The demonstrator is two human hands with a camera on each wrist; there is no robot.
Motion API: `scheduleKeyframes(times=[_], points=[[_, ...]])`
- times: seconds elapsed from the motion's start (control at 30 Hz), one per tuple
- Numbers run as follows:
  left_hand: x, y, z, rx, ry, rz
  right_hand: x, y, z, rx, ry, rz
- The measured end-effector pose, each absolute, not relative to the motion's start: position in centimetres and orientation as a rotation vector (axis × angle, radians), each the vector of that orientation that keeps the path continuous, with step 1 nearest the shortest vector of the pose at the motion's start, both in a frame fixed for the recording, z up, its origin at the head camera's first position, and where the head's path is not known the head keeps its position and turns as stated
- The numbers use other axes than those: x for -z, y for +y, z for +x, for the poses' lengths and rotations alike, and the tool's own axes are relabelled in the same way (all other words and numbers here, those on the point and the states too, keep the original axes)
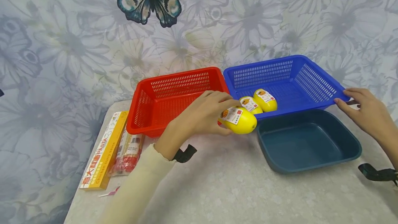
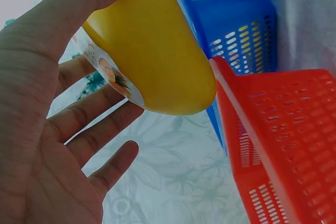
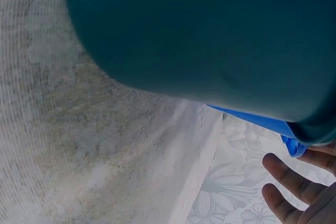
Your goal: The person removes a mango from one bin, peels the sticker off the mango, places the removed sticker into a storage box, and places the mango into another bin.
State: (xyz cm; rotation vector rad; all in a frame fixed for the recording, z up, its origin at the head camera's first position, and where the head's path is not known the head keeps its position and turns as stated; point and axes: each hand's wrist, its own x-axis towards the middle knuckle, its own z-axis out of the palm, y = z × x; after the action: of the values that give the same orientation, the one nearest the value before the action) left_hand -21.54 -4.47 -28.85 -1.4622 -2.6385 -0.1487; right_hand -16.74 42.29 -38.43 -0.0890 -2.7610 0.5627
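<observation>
The left hand [image 1: 208, 113] pinches a yellow mango-shaped item [image 1: 244, 122] with a white label, just in front of the gap between the red and blue baskets. In the left wrist view the thumb presses the yellow item [image 2: 157, 51], and the lower fingers of the hand [image 2: 63, 129] spread beneath. Two similar yellow items [image 1: 267, 103] lie at the near left of the blue basket [image 1: 264, 68]. The right hand [image 1: 367, 111] holds that basket's right corner between thumb and fingers; in the right wrist view the hand [image 3: 310, 192] shows partly.
Left of centre stands a red basket [image 1: 143, 92]. A dark teal tub [image 1: 308, 167] sits in front of the blue basket. On the left lie a yellow pasta box [image 1: 104, 151], a clear-and-red packet [image 1: 129, 151] and a small pink-and-white item [image 1: 110, 193]. Patterned cloth hangs behind.
</observation>
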Motion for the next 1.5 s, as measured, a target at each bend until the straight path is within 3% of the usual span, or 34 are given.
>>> scheduleKeyframes(times=[1.5], points=[[33.2, -8.3, -16.7, 0.32, -2.677, -1.471, 39.0, 42.0, -17.0, -0.575, -2.693, -0.11]])
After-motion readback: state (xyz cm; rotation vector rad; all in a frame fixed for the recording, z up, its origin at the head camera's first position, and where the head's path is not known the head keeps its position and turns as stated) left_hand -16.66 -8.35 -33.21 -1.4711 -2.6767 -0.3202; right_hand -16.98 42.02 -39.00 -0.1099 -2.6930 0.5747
